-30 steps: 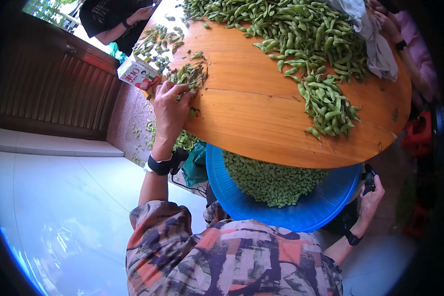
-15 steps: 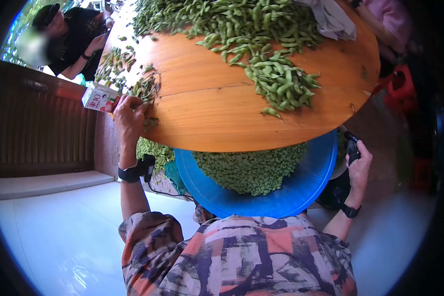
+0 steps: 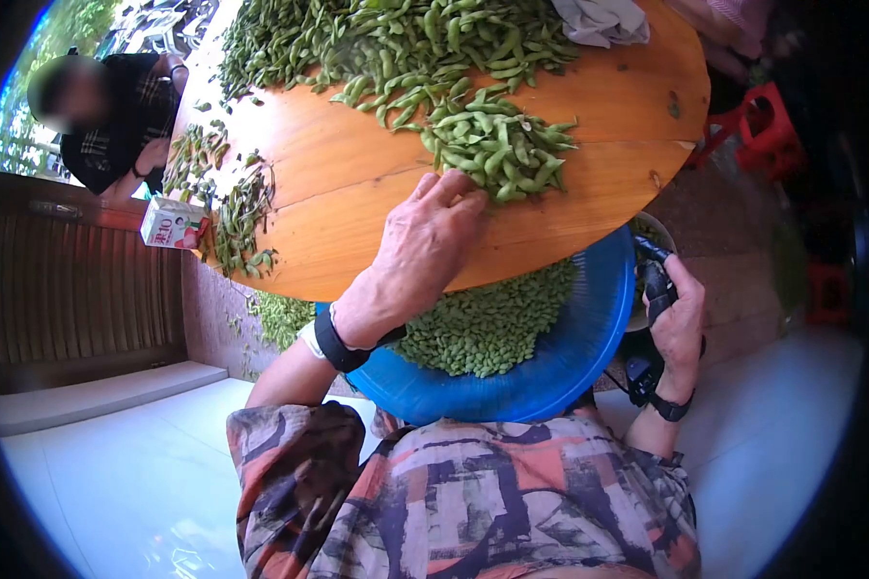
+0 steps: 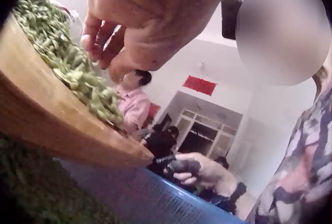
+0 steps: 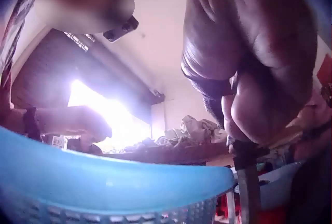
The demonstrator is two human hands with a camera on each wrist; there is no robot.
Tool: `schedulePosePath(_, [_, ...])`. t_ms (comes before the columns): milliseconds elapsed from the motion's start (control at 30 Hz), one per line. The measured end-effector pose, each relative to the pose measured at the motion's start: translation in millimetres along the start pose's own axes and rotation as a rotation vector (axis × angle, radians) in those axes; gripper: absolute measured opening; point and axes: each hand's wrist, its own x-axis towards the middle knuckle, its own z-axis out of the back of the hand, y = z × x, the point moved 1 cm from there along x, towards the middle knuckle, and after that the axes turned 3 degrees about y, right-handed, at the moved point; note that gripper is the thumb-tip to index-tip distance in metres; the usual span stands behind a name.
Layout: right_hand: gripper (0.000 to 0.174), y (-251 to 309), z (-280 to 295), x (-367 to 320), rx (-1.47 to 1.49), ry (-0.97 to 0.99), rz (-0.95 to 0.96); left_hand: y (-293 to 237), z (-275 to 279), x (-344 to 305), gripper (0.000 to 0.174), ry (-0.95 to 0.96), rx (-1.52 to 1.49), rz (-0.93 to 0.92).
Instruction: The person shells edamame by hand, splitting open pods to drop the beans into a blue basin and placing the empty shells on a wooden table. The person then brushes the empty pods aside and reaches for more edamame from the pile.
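Note:
My left hand (image 3: 425, 236) is over the table's near edge, its fingertips at the near side of a small heap of edamame pods (image 3: 512, 159). In the left wrist view its fingers (image 4: 104, 40) bend loosely, with nothing visible between them. At the right, my right hand (image 3: 678, 318) grips a black-handled tool (image 3: 658, 285) with a thin tip pointing forward; most of the handle is hidden by the fingers. Between the arms, a blue basket (image 3: 463, 405) full of shelled green beans (image 3: 492, 328) sits partly under the table edge.
The round wooden table (image 3: 343, 193) bears a large pod heap (image 3: 357, 48), a grey cloth (image 3: 603, 21), darker wilted pods (image 3: 237, 227) and a drink carton (image 3: 169, 224). A person (image 3: 116, 125) sits at the left. A red stool (image 3: 768, 130) stands right; green litter (image 3: 285, 318) lies on the floor.
My left hand has left the wilted pods beside the carton and moved right to the small pod heap. The head view has shifted. My right hand still grips the black-handled tool.

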Motion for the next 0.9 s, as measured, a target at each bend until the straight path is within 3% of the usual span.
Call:
schedulePosePath(100, [0.014,-0.5,-2.3,-5.4,0.032,0.045,-0.049,9.6,-4.8,0.7,0.021,-0.010,0.008,-0.023])
schedulePosePath(200, [0.014,7.4,-9.3,-3.6,0.103,0.045,-0.064,19.1,-0.2,0.5,0.019,-0.140,-0.150,0.007])
schedulePosePath(267, [0.015,23.9,-12.9,-1.2,0.153,0.104,-0.033,29.2,10.8,-2.2,0.017,-0.212,-0.180,0.219])
schedulePosePath(333, [0.019,35.2,-20.8,-1.5,0.176,0.087,0.027,33.2,20.3,-7.5,0.013,-0.328,-0.098,0.261])
schedulePosePath(400, [0.023,45.9,-28.1,-2.1,0.163,0.106,0.156,26.0,29.3,-15.3,0.013,-0.288,-0.210,0.307])
schedulePosePath(467, [0.026,47.9,-33.3,-0.8,0.124,0.112,0.201,23.5,14.8,-26.7,0.015,-0.172,-0.592,0.310])
schedulePosePath(533, [0.025,51.2,-37.7,0.0,0.127,0.152,0.212,1.8,13.9,-27.5,0.027,-0.025,-0.415,0.025])
schedulePosePath(633, [0.023,55.6,-38.1,2.2,0.141,0.147,0.200,3.0,-4.3,-43.4,0.035,0.090,-0.343,-0.078])
schedulePosePath(700, [0.023,54.2,-37.3,-0.1,0.139,0.129,0.192,22.3,3.9,-56.0,0.040,0.012,0.078,-0.054])
schedulePosePath(733, [0.023,51.5,-36.4,-1.1,0.140,0.113,0.182,44.5,8.2,-64.8,0.039,-0.026,0.032,0.206])
schedulePosePath(800, [0.024,45.4,-35.1,0.5,0.117,0.138,0.166,105.4,22.1,-83.3,0.031,-0.223,0.445,0.399])
schedulePosePath(867, [0.026,48.6,-33.6,-0.2,0.137,0.212,0.074,84.2,52.2,-78.4,0.016,-0.422,0.312,0.439])
schedulePosePath(900, [0.026,51.6,-34.1,-1.7,0.134,0.216,0.070,64.0,56.4,-73.2,0.016,-0.398,0.226,0.380])
